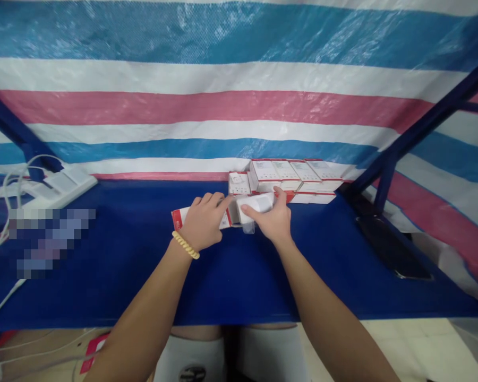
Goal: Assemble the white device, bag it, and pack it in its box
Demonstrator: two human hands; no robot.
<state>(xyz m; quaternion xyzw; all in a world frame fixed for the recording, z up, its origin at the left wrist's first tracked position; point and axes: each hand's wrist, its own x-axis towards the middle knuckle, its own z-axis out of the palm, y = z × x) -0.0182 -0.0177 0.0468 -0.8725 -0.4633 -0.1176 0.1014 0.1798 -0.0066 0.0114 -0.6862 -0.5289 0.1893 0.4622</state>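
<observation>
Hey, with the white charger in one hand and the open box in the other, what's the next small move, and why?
Probably slide the white charger leftward into the open red-and-white box. The right hand holds the charger at the box's open end, the left hand pins the box on the blue table, and closed boxes sit stacked behind.

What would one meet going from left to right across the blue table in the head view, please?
White power strip with cables → left hand on a red-and-white box → right hand holding a white charger → stack of red-and-white boxes → dark phone lying flat.
</observation>
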